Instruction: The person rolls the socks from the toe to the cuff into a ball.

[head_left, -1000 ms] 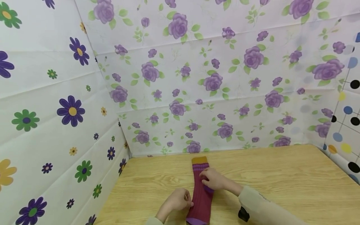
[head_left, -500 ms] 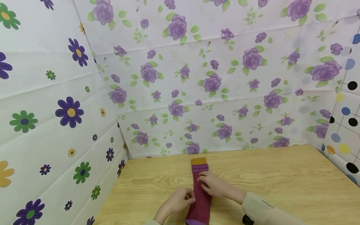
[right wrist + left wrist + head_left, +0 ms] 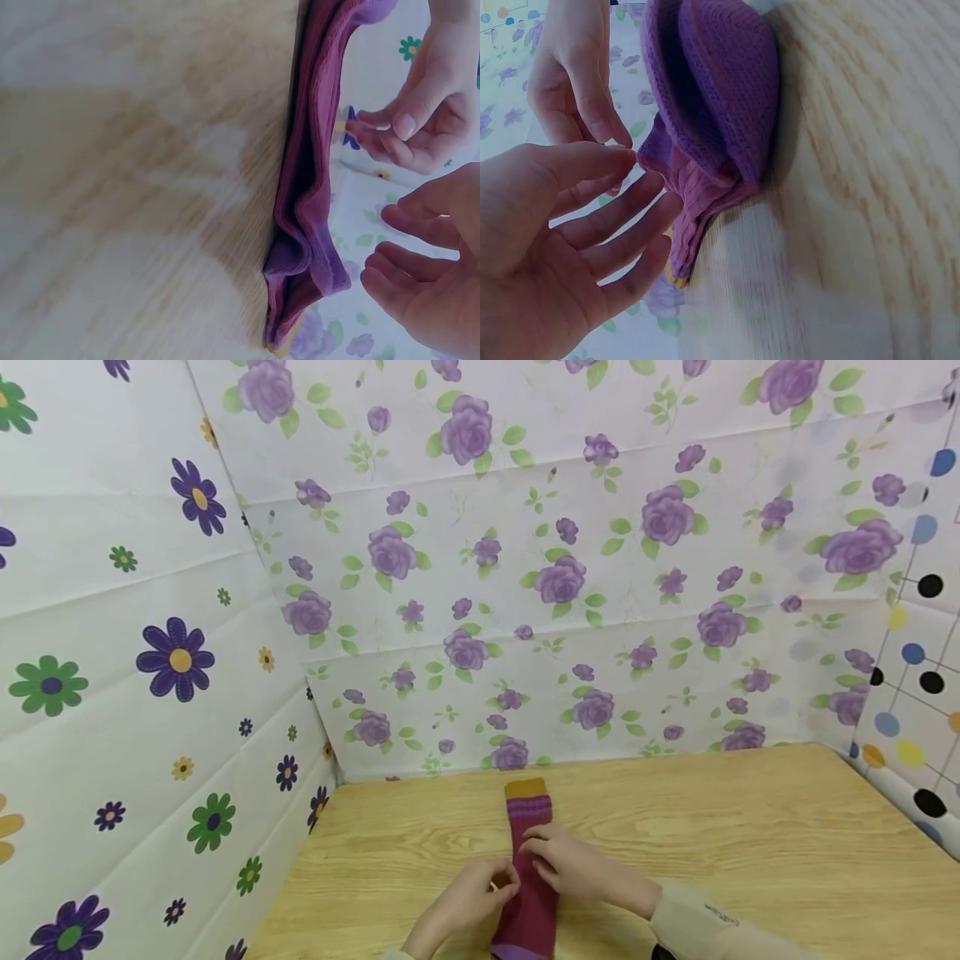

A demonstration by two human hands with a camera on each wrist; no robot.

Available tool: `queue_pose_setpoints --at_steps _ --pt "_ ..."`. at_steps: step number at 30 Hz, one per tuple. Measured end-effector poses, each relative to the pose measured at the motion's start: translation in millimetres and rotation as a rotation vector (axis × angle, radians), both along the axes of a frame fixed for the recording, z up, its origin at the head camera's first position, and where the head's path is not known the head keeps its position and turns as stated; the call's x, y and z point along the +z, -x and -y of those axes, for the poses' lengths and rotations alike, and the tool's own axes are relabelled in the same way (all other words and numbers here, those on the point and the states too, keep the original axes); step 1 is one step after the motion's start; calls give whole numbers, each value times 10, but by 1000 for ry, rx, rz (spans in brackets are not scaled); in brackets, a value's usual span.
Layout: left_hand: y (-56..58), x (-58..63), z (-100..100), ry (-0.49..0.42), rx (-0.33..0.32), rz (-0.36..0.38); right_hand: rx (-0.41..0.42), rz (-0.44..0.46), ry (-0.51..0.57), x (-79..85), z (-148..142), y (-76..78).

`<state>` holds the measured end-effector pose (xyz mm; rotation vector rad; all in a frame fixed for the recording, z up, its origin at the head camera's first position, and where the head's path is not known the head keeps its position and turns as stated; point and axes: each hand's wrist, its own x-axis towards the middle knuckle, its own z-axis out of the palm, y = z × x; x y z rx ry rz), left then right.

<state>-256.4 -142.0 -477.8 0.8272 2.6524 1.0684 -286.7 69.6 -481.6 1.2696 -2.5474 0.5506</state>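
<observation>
A maroon sock point(image 3: 531, 914) lies lengthwise on the table, with a mustard end and purple stripes at the far side. A second layer of sock shows beneath it in both wrist views. In the left wrist view the near end point(image 3: 731, 82) is purple and gapes. My left hand point(image 3: 472, 893) hovers by the left edge, thumb and forefinger tips close together, nothing between them. Over the right edge, my right hand point(image 3: 573, 864) has its fingers loosely bent. The right wrist view shows a gap between these fingers point(image 3: 386, 281) and the folded purple patch point(image 3: 326, 262).
The wooden table point(image 3: 735, 827) extends widely to the right of the sock. A purple-rose sheet point(image 3: 558, 581) hangs behind the table's far edge. A daisy-patterned sheet point(image 3: 180, 735) stands along the left, and a dotted sheet point(image 3: 915, 702) along the right.
Both hands have come away from the sock. The left hand's fingertips have moved farther up and over it; the right fingers have loosened, and that hand now covers the purple patch seen earlier.
</observation>
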Motion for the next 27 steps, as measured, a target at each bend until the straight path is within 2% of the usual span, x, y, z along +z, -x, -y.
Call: queue_pose_setpoints --at_steps 5,11,17,27 --pt "-21 -2 13 -16 -29 -28 12 76 -15 18 -2 -70" --pt "-54 -13 41 -13 -62 -54 84 102 -20 -4 -15 -126" --pt "-73 -29 56 -15 -84 -55 116 137 -39 -24 -51 -163" --pt "-124 -37 62 5 -77 -62 148 107 -92 -11 -87 -260"
